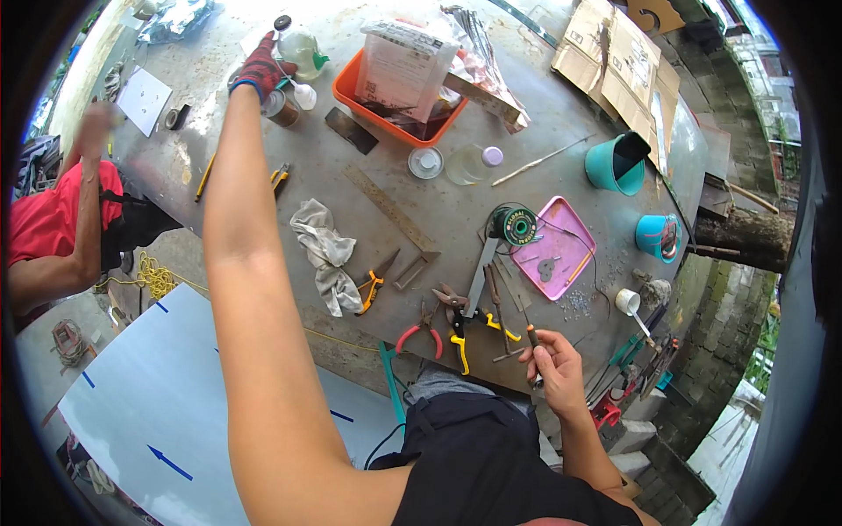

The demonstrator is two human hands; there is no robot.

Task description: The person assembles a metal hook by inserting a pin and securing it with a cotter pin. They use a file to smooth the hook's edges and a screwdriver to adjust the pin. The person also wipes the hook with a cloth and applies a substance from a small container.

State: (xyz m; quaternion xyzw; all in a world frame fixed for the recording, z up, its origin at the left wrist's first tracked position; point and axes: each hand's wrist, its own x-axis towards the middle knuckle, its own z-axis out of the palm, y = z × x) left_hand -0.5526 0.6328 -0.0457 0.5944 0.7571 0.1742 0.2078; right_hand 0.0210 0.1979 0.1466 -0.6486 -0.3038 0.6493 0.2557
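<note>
My left arm stretches far across the metal table, and my left hand (258, 70), in a red and dark glove, has its fingers apart beside a clear round bottle (301, 50). A white spoon-like piece (304, 95) and a jar with brown contents (281, 109) stand close to its wrist. Whether the glove touches the bottle I cannot tell. At the table's near edge my right hand (556, 366) is closed around a slim tool with an orange and dark handle (533, 337). Close to it lie tin snips (463, 317), red-handled pliers (421, 333) and a green spool (515, 225).
A person in a red shirt (66, 215) is at the left. On the table are an orange basket (351, 86), a pink tray (561, 210), a grey rag (323, 254), a rusty square (386, 210), orange-handled scissors-like cutters (375, 285), teal cups (605, 167) and cardboard (610, 66).
</note>
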